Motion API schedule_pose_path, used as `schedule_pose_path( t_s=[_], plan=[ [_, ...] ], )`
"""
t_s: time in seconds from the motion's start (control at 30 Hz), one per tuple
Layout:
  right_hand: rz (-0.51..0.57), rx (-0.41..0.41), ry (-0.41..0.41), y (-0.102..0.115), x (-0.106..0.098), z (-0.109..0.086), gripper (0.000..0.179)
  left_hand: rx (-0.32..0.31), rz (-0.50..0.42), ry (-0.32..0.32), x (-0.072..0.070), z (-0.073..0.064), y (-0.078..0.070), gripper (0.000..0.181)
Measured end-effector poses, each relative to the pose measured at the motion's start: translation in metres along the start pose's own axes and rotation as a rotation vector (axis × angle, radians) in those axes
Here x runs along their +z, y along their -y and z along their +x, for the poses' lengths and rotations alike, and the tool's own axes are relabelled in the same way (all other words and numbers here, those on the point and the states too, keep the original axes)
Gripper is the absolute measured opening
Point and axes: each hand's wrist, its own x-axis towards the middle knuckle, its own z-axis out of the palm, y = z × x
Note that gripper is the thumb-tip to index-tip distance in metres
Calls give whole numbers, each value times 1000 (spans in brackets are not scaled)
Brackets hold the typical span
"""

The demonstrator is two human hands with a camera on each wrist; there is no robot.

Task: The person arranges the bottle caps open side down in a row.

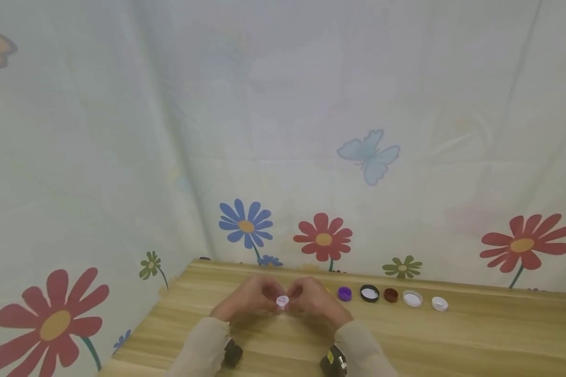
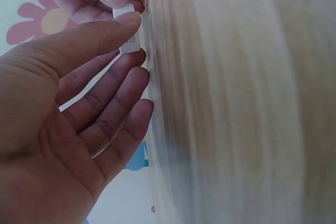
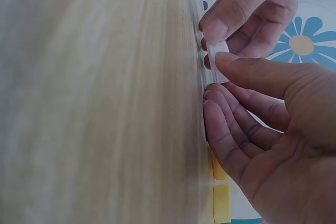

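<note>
A small round white cap [image 1: 282,300] with print on its top sits between my two hands, close over the wooden table. My left hand [image 1: 254,296] pinches one side of it between thumb and index finger, its other fingers spread loosely below. From the opposite side my right hand [image 1: 313,299] grips it the same way. In the left wrist view the cap [image 2: 130,44] shows grey letters on its side, partly covered by the thumb. The right wrist view has both thumbs on the cap [image 3: 218,66].
Right of my hands a row of caps lies on the table [image 1: 476,335]: a purple cap [image 1: 344,294], a black-rimmed cap [image 1: 370,294], a brown cap [image 1: 391,295], a pale cap [image 1: 412,299] and a white cap [image 1: 439,303]. Yellow caps [image 3: 222,203] stand beside my right hand.
</note>
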Motion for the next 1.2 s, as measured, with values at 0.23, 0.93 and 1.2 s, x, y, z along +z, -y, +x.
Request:
schedule_pose_path(
  t_s=[0.23, 0.93, 1.2],
  plan=[
    [-3, 9, 0, 0, 3, 0, 14, -2, 25, 6, 0, 0, 2, 21],
    [-18, -31, -13, 0, 6, -2, 22, -4, 64, 17, 2, 0, -3, 22],
    [-11, -38, -9, 1, 5, -3, 21, -7, 71, 10, 2, -2, -5, 23]
  ],
)
